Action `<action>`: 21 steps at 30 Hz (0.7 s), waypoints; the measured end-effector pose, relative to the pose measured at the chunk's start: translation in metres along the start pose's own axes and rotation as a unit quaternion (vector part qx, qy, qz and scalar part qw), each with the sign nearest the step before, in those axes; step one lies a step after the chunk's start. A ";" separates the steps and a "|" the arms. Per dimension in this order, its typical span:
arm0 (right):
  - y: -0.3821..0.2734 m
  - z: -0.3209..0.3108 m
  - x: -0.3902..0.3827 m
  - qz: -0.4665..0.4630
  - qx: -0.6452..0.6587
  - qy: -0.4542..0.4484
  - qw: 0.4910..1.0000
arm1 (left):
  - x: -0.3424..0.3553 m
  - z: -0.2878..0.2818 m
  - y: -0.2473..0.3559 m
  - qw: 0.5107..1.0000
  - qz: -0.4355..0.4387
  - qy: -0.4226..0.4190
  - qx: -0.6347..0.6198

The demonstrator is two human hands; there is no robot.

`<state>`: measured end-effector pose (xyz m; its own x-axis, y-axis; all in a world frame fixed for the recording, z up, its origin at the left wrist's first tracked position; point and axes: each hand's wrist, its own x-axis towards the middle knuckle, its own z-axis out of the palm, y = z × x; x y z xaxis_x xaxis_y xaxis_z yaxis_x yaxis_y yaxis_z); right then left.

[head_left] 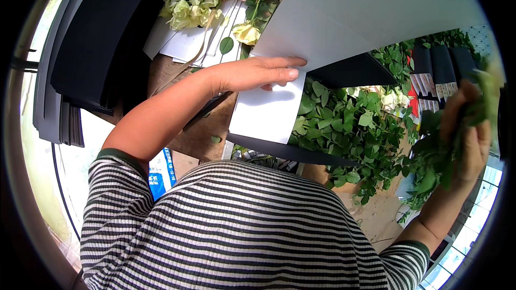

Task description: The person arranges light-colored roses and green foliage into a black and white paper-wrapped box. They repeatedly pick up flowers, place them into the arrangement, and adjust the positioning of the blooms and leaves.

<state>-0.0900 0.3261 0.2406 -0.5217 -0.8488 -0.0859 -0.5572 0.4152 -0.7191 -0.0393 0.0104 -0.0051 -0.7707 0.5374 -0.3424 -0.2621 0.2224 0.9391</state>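
My left hand (266,72) reaches in from the left with fingers stretched out. It rests at the fold between a white sheet (263,113) and a large pale grey board (365,11) rising behind it. At the far right my right hand (470,139), partly smeared by motion, is wrapped round a bunch of leafy green stems (430,166); their upper ends are blurred. Green rose foliage (338,118) lies between my hands, beside the white sheet. A few cream roses (395,99) show at its far side.
Pale yellow and pink roses (196,11) lie on white sheets (188,45) at the back left. A stack of large black boards (102,37) stands on the left. Dark sleeves (443,70) stand at the back right. A blue-and-white package (159,174) is low on the left.
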 end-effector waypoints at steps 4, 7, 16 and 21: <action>0.067 0.146 0.045 0.134 0.111 -0.087 0.981 | 0.002 -0.007 -0.015 0.995 0.073 -0.021 -0.064; 0.093 0.186 0.053 0.111 0.122 -0.146 0.975 | -0.007 -0.007 -0.011 0.995 0.046 -0.041 -0.073; 0.114 0.217 0.040 0.124 0.192 -0.248 0.941 | -0.035 0.026 -0.012 0.946 0.206 -0.047 0.245; 0.093 0.147 0.037 0.037 0.006 -0.136 0.990 | -0.036 0.024 -0.004 0.940 0.167 -0.058 0.291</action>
<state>-0.0659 0.2852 0.0688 -0.3669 -0.8732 -0.3208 -0.5148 0.4778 -0.7118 0.0035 0.0095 0.0033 -0.6765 0.7336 -0.0646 0.3709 0.4151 0.8307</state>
